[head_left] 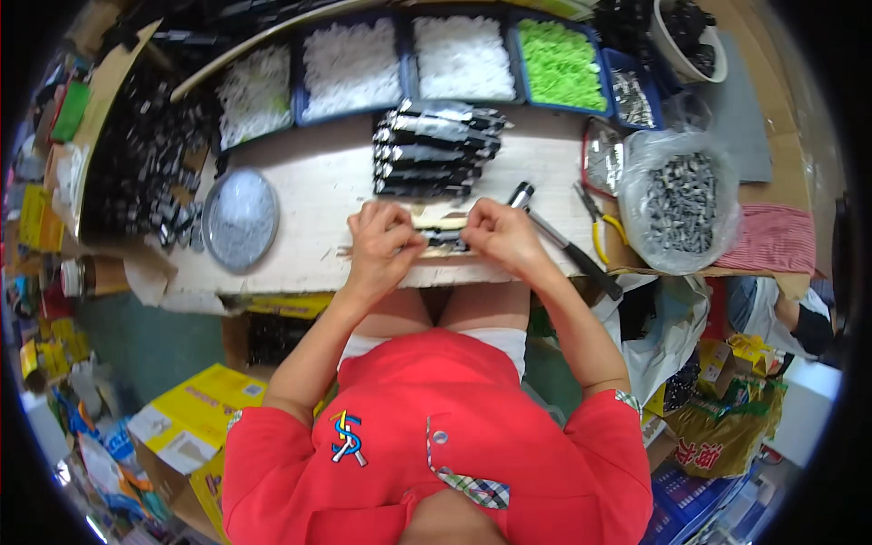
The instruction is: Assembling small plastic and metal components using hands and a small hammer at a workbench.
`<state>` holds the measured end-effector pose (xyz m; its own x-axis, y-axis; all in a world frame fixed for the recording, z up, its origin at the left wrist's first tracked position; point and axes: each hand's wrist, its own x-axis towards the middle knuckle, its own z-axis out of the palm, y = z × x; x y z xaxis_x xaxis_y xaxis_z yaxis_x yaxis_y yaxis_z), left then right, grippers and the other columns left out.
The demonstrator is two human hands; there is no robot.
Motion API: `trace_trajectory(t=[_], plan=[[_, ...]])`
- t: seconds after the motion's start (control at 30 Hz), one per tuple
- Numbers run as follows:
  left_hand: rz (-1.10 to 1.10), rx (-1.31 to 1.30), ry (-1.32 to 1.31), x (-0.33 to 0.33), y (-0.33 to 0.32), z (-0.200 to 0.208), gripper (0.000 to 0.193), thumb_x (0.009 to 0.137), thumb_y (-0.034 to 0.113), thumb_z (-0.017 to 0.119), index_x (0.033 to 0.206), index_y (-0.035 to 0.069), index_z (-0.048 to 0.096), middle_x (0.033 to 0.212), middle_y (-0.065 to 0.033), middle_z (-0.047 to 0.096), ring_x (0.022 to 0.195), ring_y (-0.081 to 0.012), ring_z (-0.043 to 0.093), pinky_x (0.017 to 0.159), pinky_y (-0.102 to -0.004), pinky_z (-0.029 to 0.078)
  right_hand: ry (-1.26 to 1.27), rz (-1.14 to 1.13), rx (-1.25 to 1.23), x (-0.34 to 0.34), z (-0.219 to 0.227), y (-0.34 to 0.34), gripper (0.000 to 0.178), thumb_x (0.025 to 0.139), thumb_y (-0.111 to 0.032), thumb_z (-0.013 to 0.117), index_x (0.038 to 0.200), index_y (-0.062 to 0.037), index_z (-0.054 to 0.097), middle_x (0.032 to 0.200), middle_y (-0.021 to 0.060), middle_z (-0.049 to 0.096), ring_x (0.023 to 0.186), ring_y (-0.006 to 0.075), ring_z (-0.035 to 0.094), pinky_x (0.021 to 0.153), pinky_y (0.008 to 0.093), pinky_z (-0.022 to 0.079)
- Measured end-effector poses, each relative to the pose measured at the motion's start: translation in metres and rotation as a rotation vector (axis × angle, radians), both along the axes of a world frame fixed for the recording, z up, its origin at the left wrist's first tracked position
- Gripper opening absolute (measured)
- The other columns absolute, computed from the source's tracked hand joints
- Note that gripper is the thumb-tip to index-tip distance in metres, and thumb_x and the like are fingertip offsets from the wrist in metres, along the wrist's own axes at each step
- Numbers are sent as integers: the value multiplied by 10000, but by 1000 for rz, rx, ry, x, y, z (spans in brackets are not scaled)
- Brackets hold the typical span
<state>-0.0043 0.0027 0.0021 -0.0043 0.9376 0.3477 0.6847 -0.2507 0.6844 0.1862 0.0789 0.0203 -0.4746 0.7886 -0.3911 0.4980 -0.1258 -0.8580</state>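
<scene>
My left hand (pixel 381 247) is closed at the near edge of the white table, its fingertips pinched together. Across from it, my right hand (pixel 502 238) is closed too, its fingers at the right end of a slim black-and-silver part (pixel 443 240). This part lies in a pale wooden holder (pixel 440 222) between the hands. What the left fingertips pinch is too small to make out. Just beyond the hands is a stack of similar black-and-silver parts (pixel 436 153). A hammer (pixel 574 251) lies beside my right hand, and yellow-handled pliers (pixel 599 229) rest further right.
Trays of white pieces (pixel 352 68) and green pieces (pixel 561 65) line the far edge. A round dish (pixel 241 220) of clear bits stands left, near a heap of dark parts (pixel 150 150). On the right, a plastic-lined tub (pixel 683 200) holds metal pieces beside a red striped cloth (pixel 774 238).
</scene>
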Motion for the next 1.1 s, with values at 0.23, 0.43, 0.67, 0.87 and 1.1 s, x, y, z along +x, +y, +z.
trace_trajectory(t=[0.23, 0.43, 0.67, 0.87, 1.1], plan=[[-16, 3, -65, 0, 2, -4, 99, 592, 86, 700, 644, 109, 619, 795, 10, 533, 853, -196, 462, 747, -348, 277, 167, -43, -78, 5, -13, 0, 95, 765, -34, 634, 752, -35, 539, 575, -47, 498, 498, 17, 427, 440, 178, 323], [-36, 34, -61, 0, 11, 2, 86, 612, 87, 678, 650, 118, 608, 803, 14, 524, 833, -192, 445, 741, -343, 265, 139, -52, -51, 0, 0, 8, 89, 759, -51, 631, 735, -38, 546, 582, -46, 506, 518, 20, 430, 452, 184, 318], [-22, 14, -64, -1, 6, -3, 100, 599, 87, 690, 658, 126, 620, 803, 20, 523, 838, -185, 440, 746, -338, 258, -61, 53, 147, -9, 18, 0, 92, 761, -82, 624, 760, 2, 586, 573, -18, 523, 522, 33, 432, 459, 210, 340], [-34, 23, -65, 1, 6, -2, 97, 599, 88, 688, 653, 118, 613, 801, 17, 521, 839, -190, 443, 742, -341, 260, -42, 56, 152, -2, 12, 3, 75, 749, -69, 609, 752, 4, 589, 579, -6, 534, 528, 43, 451, 474, 218, 373], [-29, 24, -24, -1, 8, 1, 80, 613, 109, 679, 641, 102, 605, 784, -12, 513, 818, -204, 455, 714, -344, 276, 39, 99, 398, -4, -2, 1, 81, 742, -98, 583, 763, -19, 577, 580, 67, 552, 522, 120, 517, 494, 281, 416]])
